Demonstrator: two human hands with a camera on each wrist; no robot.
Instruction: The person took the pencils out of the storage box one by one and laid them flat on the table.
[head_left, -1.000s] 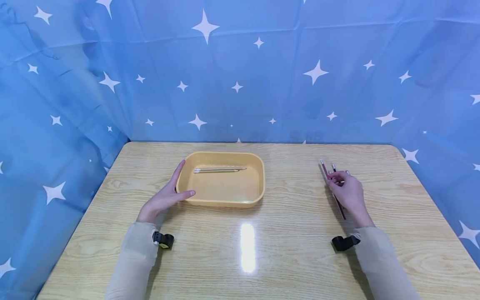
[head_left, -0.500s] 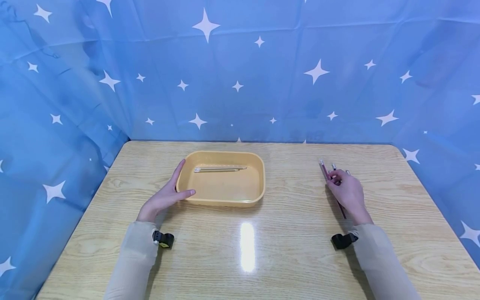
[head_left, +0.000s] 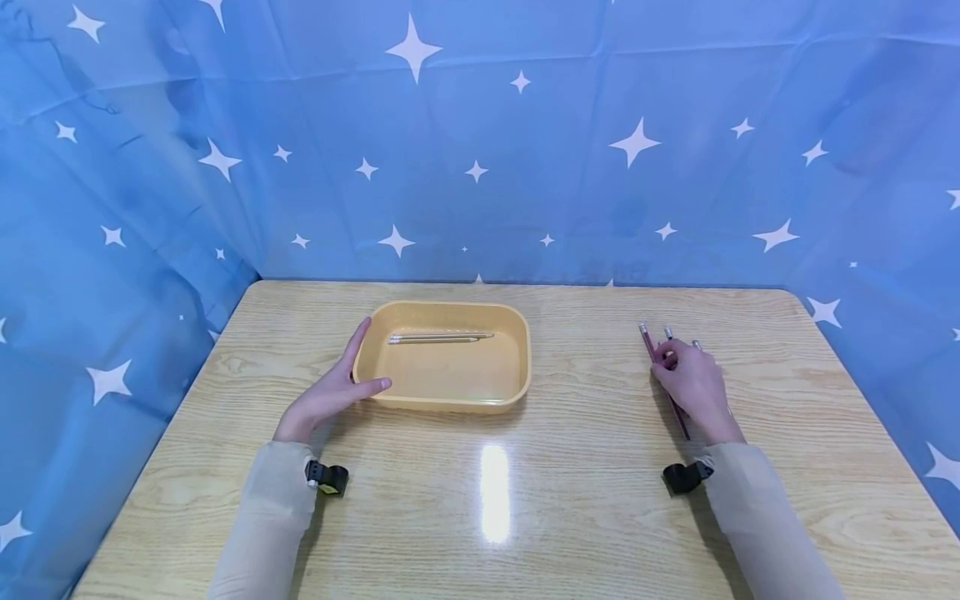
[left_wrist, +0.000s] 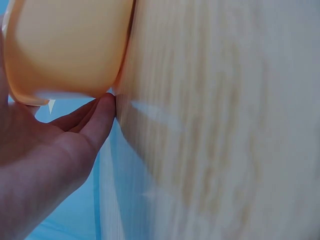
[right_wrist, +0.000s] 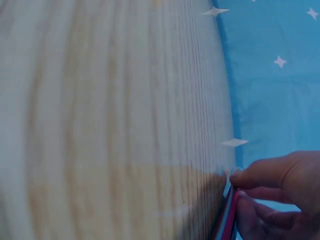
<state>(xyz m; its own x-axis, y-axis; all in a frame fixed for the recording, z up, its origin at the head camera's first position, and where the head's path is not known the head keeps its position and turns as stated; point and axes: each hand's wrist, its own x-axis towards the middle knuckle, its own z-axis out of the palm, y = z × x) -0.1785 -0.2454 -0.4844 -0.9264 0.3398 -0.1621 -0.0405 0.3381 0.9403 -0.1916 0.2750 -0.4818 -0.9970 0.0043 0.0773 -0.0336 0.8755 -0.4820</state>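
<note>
My left hand [head_left: 330,396] grips the left end of a yellow plastic tray [head_left: 450,377], thumb over the near rim and fingers along the outer side. In the left wrist view, its fingertips [left_wrist: 106,102] reach the tray's underside edge, close to the tabletop. Two gold-coloured pencils [head_left: 435,340] lie side by side inside the tray. At the right, thumb and forefinger of my right hand [head_left: 693,383] pinch a dark red pencil [head_left: 647,336], which slants over the table. The right wrist view shows this red pencil [right_wrist: 228,220] below the fingertips. Beyond the hand, other pencils' ends [head_left: 668,332] show; the rest is hidden.
A light wood-grain table [head_left: 577,500] carries everything, with a bright reflection near its middle. A blue curtain with white stars [head_left: 525,167] hangs right behind the table's far edge and along both sides. Each wrist wears a small black camera [head_left: 327,478].
My right hand has shifted very slightly left, and the red pencil has moved a little with it. The left hand and tray stay in place.
</note>
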